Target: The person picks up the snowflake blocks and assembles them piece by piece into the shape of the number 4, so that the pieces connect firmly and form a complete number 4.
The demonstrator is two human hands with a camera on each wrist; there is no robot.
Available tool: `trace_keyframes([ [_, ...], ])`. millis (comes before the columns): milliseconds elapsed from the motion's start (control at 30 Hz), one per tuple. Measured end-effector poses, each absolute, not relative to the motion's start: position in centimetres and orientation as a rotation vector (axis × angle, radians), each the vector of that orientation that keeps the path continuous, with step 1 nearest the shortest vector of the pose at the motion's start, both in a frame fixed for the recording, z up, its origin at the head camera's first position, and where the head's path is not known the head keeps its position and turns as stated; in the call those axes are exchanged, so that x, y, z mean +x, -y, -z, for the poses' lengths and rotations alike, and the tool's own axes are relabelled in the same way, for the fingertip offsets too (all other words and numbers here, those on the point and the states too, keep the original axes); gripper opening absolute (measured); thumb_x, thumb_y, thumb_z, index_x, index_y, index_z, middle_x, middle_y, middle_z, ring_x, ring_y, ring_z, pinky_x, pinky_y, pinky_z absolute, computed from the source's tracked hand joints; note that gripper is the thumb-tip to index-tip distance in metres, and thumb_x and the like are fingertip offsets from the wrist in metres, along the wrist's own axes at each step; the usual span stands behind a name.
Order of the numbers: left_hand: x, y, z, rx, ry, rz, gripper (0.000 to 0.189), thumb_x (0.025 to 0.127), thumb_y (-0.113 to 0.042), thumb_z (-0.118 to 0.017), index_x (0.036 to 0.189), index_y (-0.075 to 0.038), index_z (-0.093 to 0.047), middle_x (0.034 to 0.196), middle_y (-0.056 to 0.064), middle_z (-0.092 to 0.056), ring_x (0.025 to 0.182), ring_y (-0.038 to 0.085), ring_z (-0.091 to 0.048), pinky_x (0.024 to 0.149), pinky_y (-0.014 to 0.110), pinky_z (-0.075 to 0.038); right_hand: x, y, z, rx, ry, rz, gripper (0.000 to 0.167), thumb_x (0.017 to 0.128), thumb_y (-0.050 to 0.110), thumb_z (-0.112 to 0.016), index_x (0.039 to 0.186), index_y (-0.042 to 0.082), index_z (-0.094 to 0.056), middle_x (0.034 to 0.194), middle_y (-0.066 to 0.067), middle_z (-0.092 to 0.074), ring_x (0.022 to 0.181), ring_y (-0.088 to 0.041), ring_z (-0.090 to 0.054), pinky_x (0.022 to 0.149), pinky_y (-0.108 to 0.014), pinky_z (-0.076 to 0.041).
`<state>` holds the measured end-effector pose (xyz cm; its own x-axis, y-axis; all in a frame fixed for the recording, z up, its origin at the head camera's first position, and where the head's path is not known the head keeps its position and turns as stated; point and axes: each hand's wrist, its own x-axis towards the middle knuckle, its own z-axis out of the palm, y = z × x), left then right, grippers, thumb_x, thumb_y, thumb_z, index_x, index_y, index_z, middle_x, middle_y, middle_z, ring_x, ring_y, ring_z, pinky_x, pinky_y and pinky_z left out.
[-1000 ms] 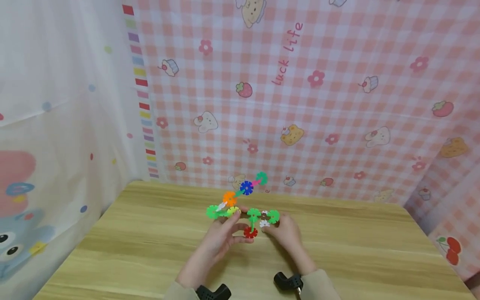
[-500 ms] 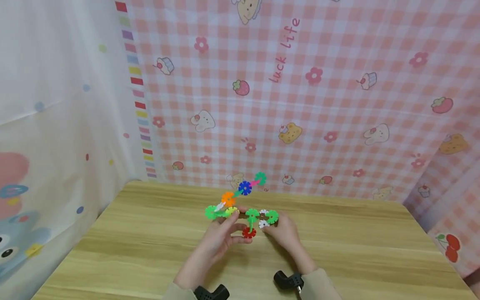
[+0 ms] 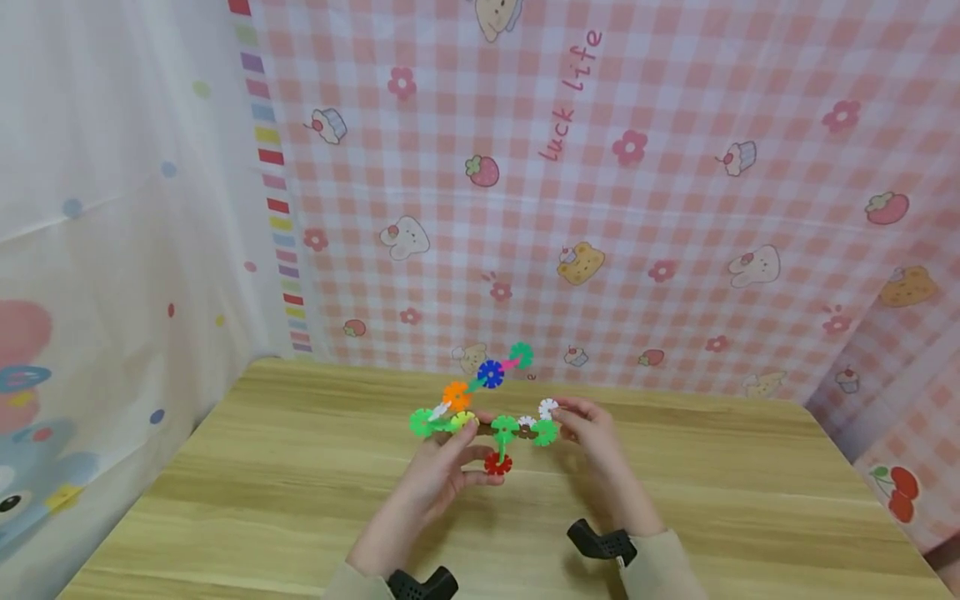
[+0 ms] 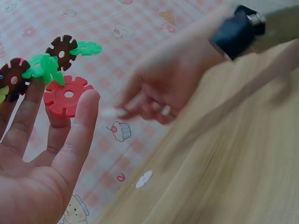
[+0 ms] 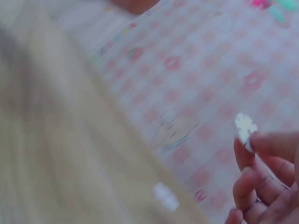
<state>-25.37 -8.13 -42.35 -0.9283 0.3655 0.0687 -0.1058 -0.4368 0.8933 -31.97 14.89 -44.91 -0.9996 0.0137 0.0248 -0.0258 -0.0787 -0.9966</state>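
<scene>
My left hand [image 3: 442, 475] holds a chain of interlocking snowflake discs up above the table. An orange disc [image 3: 457, 397], a blue disc [image 3: 491, 374] and several green ones belong to it. A fingertip lies at the red disc [image 4: 65, 98], which hangs below a green one. On its right branch, a brown disc [image 4: 61, 52] carries a green disc [image 4: 88, 48] at the end. Just right of that end, apart from it in the left wrist view, my right hand [image 3: 596, 437] pinches a loose white snowflake disc [image 5: 245, 127] between thumb and finger.
Another white disc [image 4: 144, 178] lies on the wooden table [image 3: 262, 500] near its back edge, behind the chain. A pink checked cloth [image 3: 675, 208] hangs beyond that edge, and a white curtain [image 3: 135, 208] hangs at the left.
My right hand has moved right and slightly up, away from the chain's green end, taking the white disc along. The left hand and the chain stay nearly still.
</scene>
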Motion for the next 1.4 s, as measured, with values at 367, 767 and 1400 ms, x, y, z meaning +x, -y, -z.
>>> trace_keyframes([
  [367,-25.0,7.5,42.5,0.344,-1.453,-2.383,0.031,0.101,-0.032,-0.052,0.121,-0.010,-0.059,0.127,0.014,-0.051,0.092,0.023,-0.060,0.079,0.051,-0.055,-29.7,-14.9,40.6,0.419,1.894,-2.593,0.020,0.096,0.002,-0.053,0.093,0.017,-0.065,0.083,0.003,-0.064,0.072,-0.010,-0.056,0.076,-0.025,-0.048],
  [767,-25.0,7.0,42.6,0.362,-1.460,-2.332,0.026,0.102,-0.029,-0.050,0.119,-0.013,-0.061,0.124,0.010,-0.053,0.094,0.025,-0.059,0.079,0.050,-0.055,-28.5,-14.4,39.0,0.601,2.041,-2.498,0.022,0.095,0.000,-0.054,0.088,0.017,-0.067,0.086,0.004,-0.066,0.081,-0.009,-0.059,0.080,-0.025,-0.049],
  [1400,-25.0,7.0,42.8,0.360,-1.450,-2.325,0.033,0.101,-0.029,-0.052,0.124,-0.006,-0.057,0.126,0.011,-0.050,0.094,0.025,-0.058,0.080,0.052,-0.054,-28.6,-13.9,39.9,0.719,2.261,-2.346,0.015,0.094,0.014,-0.062,0.109,0.013,-0.066,0.093,0.004,-0.066,0.085,-0.013,-0.060,0.080,-0.031,-0.050],
])
